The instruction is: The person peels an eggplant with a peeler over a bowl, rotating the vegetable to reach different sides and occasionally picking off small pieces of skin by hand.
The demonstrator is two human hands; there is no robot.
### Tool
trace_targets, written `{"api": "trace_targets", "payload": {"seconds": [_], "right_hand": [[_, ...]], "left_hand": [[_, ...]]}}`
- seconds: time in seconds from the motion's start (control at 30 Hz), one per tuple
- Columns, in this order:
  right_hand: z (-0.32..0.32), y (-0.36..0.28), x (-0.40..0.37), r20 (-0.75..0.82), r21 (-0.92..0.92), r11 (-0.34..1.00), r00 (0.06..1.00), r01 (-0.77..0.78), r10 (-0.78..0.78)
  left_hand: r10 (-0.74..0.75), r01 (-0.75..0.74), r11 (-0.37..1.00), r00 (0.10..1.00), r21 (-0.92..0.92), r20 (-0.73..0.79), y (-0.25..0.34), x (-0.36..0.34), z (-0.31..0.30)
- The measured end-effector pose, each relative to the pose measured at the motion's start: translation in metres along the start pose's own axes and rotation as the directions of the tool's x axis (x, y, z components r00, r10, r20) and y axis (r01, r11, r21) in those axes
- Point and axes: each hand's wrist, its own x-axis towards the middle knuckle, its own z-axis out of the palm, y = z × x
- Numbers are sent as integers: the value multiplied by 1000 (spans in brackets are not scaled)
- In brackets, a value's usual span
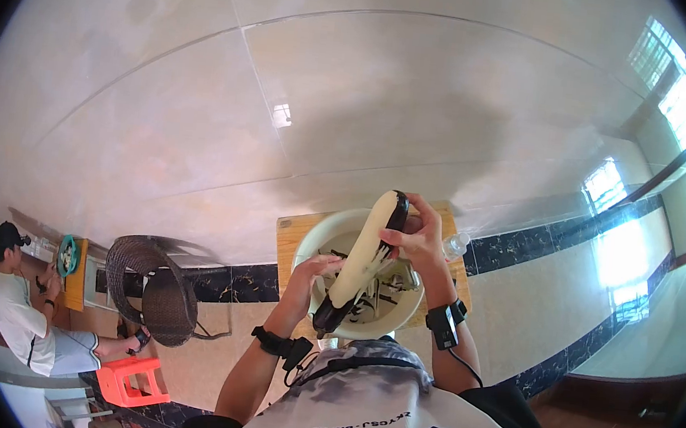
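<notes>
A long eggplant (366, 253), mostly peeled to pale flesh, is held at a tilt above a large pale basin (303, 247). Dark skin remains at its stem end and along its upper right side. My right hand (419, 236) is closed around the upper end, thumb across the side; whether a small tool is also in those fingers cannot be made out. My left hand (314, 271) grips the lower left side, its fingers partly hidden behind the eggplant. Dark strips of peel (384, 300) lie inside the basin.
The basin stands on a wooden table (287, 233) against a tiled wall. A clear plastic bottle (455, 245) is at its right. A wicker chair (169, 305) and red stool (133, 381) stand left, where another person (24, 307) works over a teal basin (68, 256).
</notes>
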Motion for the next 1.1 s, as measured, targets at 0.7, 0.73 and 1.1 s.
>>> {"api": "trace_targets", "payload": {"seconds": [0.7,0.73,1.1], "right_hand": [[-3,-11,-15,0,-139,990,1000,-3,3],[-2,-11,-16,-1,-135,991,1000,-4,4],[-5,-6,-18,8,-180,984,1000,-7,8]], "left_hand": [[244,-93,917,901,388,-359,-21,19,27],[256,-86,902,896,423,-362,-25,20,23],[83,-32,991,915,133,-395,-23,23,25]]}}
